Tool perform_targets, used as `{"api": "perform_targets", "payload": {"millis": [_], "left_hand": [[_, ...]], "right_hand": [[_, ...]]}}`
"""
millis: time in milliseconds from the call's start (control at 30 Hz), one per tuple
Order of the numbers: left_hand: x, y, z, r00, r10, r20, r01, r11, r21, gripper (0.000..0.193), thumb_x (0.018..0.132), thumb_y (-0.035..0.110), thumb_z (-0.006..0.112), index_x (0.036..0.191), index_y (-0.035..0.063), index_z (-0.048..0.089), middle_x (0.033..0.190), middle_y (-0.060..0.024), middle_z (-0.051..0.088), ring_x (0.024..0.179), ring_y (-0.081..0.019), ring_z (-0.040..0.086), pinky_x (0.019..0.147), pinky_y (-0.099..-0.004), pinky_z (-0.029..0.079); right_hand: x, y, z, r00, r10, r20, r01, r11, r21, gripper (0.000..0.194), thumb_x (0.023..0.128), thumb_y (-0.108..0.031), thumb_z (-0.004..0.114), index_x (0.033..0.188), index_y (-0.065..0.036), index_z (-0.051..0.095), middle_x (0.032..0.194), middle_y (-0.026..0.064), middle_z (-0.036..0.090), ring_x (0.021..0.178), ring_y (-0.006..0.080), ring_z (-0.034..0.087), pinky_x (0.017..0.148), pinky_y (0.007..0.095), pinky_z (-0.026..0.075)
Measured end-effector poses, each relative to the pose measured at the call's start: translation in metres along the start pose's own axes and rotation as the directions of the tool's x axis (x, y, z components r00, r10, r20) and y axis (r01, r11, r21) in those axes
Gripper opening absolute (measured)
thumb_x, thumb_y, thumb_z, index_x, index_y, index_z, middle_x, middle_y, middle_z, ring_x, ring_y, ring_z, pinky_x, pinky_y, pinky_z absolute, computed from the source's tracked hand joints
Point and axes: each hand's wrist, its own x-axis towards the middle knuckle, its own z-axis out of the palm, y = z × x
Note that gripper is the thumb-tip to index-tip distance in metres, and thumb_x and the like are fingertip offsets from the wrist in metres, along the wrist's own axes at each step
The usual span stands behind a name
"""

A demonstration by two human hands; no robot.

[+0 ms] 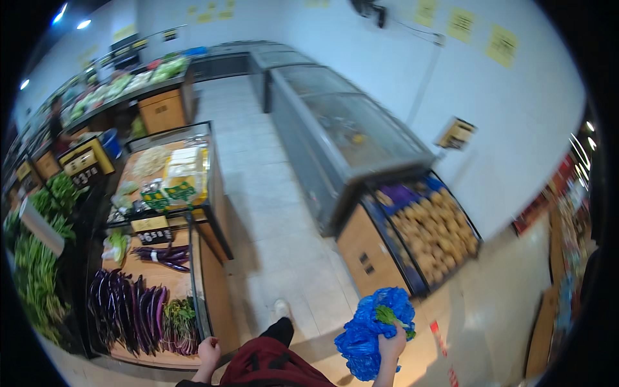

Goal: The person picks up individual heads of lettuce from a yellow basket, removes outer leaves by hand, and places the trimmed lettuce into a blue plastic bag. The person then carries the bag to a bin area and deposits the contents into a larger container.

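My right hand point(392, 341) grips a crumpled blue plastic bag point(360, 334), with some leafy greens point(386, 314) showing at its top beside the fingers. My left hand point(209, 349) is at the near right corner of a wooden produce stand, its fingers curled; nothing is visible in it. On that stand lie a row of long purple eggplants point(128, 309), a bunch of leafy stems point(180, 326) nearest my left hand, and a separate bundle of eggplants point(162, 255) with a white band.
Glass-topped freezers point(358, 130) line the wall on the right, ending at a bin of potatoes point(435, 232). Tiled floor point(261, 193) runs between them and the stands. Leafy vegetables point(38, 266) fill the left side. A person point(57, 126) stands at the far left.
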Motion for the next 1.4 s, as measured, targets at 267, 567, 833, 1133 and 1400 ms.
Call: {"api": "perform_targets", "payload": {"millis": [267,567,833,1133,1400], "left_hand": [[0.265,0.213,0.122,0.98,0.113,0.163,-0.089,0.985,-0.145,0.025,0.085,0.022,0.059,0.106,0.0143,0.072,0.101,-0.0129,0.071,0.094,-0.0324,0.067,0.08,-0.0439,0.054],[0.549,0.504,0.167,0.839,0.544,0.001,-0.488,0.753,-0.44,0.028,0.084,0.01,0.058,0.111,0.0091,0.066,0.105,-0.0138,0.069,0.094,-0.0286,0.068,0.082,-0.0408,0.054],[0.695,0.41,0.195,0.991,-0.092,0.098,0.101,0.99,-0.095,0.027,0.083,0.024,0.062,0.105,0.0116,0.071,0.097,-0.0127,0.072,0.094,-0.0295,0.069,0.083,-0.0419,0.055],[0.836,0.455,0.137,0.793,-0.533,-0.296,0.377,0.81,-0.448,0.022,0.082,0.019,0.064,0.1,0.0102,0.073,0.09,-0.0111,0.073,0.083,-0.0236,0.071,0.075,-0.0364,0.056],[1.165,0.458,0.066,0.726,-0.419,-0.545,0.173,0.879,-0.445,0.015,0.084,0.016,0.063,0.094,0.0105,0.073,0.081,-0.0112,0.071,0.075,-0.028,0.07,0.069,-0.0378,0.055]], "right_hand": [[0.204,-0.188,0.115,0.967,-0.226,0.116,0.2,0.959,0.203,0.044,0.072,-0.014,0.073,0.114,-0.006,0.066,0.108,0.0182,0.066,0.101,0.0322,0.063,0.091,0.0392,0.048],[0.404,-0.388,0.247,0.862,-0.481,0.157,0.439,0.865,0.243,0.045,0.068,-0.009,0.074,0.112,-0.004,0.068,0.106,0.0173,0.068,0.098,0.0338,0.063,0.09,0.0394,0.048],[0.607,-0.555,0.419,0.759,-0.589,0.275,0.519,0.804,0.29,0.046,0.072,-0.011,0.073,0.117,-0.006,0.065,0.111,0.0197,0.066,0.104,0.0366,0.061,0.093,0.0413,0.047],[0.759,-0.813,0.6,0.534,-0.774,0.34,0.654,0.633,0.413,0.045,0.068,-0.008,0.072,0.112,-0.003,0.066,0.107,0.0189,0.067,0.104,0.0376,0.06,0.094,0.0413,0.046],[0.82,-1.02,0.732,0.662,-0.561,0.497,0.561,0.811,0.169,0.053,0.072,-0.025,0.074,0.121,-0.009,0.065,0.109,0.0192,0.068,0.099,0.0319,0.065,0.089,0.0433,0.049]]}}
